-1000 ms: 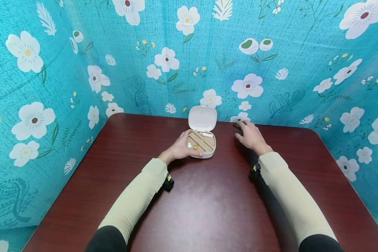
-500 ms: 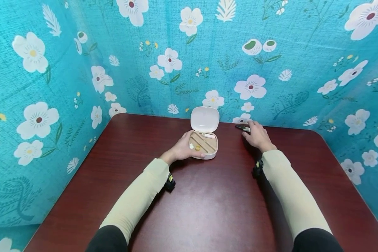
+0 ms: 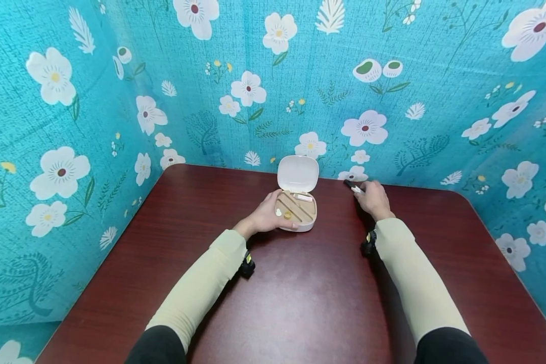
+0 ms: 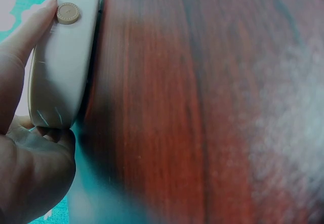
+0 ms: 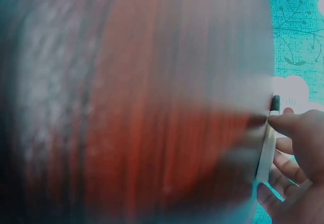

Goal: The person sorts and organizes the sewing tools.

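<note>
A white rounded box (image 3: 306,228) stands on the table with its lid (image 3: 298,173) raised at the back. Its tan inside has slanted dividers; a small yellow ring-like piece (image 3: 288,215), a white piece (image 3: 278,212) and a pale pink-and-white stick (image 3: 305,197) lie in it. My left hand (image 3: 266,215) grips the box's left side, thumb along the front beside a round tan button (image 4: 68,13). Farther right, my right hand (image 3: 375,199) pinches a slim stick (image 5: 266,158) with a black end and pale body between thumb and fingers, close to the tabletop.
The dark red wooden table (image 3: 300,303) has rounded far corners. Blue flowered cloth (image 3: 236,136) hangs right behind its far edge and along the left and right. Black wrist cameras sit under both sleeves.
The slim stick, mostly hidden by my right hand before, now shows from under the fingers, its black end turned toward the back. My left hand keeps its grip on the box; the view shifted slightly.
</note>
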The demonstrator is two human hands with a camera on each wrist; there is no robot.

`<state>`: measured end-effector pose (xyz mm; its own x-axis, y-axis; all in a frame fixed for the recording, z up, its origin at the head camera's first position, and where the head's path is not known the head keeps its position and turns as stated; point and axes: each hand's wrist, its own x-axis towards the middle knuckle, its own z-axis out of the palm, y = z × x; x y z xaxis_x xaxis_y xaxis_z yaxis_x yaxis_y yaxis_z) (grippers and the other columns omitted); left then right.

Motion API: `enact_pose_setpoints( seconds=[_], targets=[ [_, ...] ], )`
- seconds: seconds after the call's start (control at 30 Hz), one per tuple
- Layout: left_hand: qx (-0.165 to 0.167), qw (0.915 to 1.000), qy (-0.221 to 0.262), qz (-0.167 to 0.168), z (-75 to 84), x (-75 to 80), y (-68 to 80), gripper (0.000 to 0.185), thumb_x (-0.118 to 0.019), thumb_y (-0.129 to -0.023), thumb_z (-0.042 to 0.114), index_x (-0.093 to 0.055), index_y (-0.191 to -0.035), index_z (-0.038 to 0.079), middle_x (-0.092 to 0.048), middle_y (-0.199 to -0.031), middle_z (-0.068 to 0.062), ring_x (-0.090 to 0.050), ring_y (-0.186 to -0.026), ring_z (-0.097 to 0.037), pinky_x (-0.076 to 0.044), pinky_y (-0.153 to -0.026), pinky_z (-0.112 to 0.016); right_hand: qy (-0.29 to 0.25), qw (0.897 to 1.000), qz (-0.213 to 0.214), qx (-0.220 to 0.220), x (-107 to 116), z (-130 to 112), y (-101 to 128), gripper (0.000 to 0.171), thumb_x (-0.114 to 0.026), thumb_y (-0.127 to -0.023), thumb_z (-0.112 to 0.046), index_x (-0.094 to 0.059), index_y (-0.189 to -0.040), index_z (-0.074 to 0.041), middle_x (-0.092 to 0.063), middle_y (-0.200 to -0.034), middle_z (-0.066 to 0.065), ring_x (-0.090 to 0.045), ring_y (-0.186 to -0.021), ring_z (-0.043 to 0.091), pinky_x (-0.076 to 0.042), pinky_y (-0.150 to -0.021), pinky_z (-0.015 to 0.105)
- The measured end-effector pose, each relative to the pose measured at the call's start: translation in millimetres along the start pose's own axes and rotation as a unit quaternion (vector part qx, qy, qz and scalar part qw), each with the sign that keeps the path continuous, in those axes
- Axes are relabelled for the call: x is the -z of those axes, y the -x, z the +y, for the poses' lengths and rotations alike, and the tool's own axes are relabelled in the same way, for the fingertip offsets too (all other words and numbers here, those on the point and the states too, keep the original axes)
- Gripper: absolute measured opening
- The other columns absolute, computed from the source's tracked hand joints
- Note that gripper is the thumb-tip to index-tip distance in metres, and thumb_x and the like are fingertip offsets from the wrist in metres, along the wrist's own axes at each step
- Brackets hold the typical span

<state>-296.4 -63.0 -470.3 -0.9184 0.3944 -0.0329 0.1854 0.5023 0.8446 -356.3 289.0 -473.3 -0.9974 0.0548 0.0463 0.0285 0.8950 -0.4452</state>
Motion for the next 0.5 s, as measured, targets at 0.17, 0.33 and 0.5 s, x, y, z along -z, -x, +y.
enact_pose_setpoints(
  seconds=[0.17, 0.33, 0.5],
  targets=[
    [0.0, 1.0, 0.005, 0.001, -1.7, -0.2, 0.1, 0.117, -0.096, -0.069, 0.039, -0.026, -0.159, 0.013, -0.037, -0.15, -0.012, -0.045, -0.129, -0.025, -0.036, -0.112, -0.042, -0.015, 1.0, -0.02, -0.008, 2.3, -5.3, -0.6, 0.027, -0.058, -0.102, -0.015, -0.066, -0.112, 0.01, -0.061, -0.113, 0.029, -0.057, -0.101, 0.043, -0.05, -0.083, 0.054],
    [-0.002, 1.0, 0.004, 0.003, -1.3, 0.6, 0.6, 0.116, -0.096, -0.069, 0.038, -0.026, -0.159, 0.013, -0.037, -0.15, -0.012, -0.045, -0.13, -0.025, -0.036, -0.112, -0.042, -0.043, 0.998, -0.04, 0.006, 5.0, -12.3, 1.8, 0.029, -0.06, -0.102, -0.015, -0.069, -0.113, 0.01, -0.063, -0.119, 0.03, -0.057, -0.108, 0.043, -0.05, -0.089, 0.053],
    [-0.002, 1.0, 0.005, 0.003, 0.4, 0.3, 0.9, 0.117, -0.096, -0.069, 0.039, -0.027, -0.159, 0.012, -0.037, -0.151, -0.013, -0.044, -0.13, -0.025, -0.036, -0.113, -0.043, -0.112, 0.992, -0.058, 0.029, 6.0, -22.5, 8.6, 0.027, -0.061, -0.102, -0.015, -0.072, -0.108, 0.008, -0.069, -0.103, 0.023, -0.058, -0.091, 0.032, -0.05, -0.074, 0.041]
  ],
)
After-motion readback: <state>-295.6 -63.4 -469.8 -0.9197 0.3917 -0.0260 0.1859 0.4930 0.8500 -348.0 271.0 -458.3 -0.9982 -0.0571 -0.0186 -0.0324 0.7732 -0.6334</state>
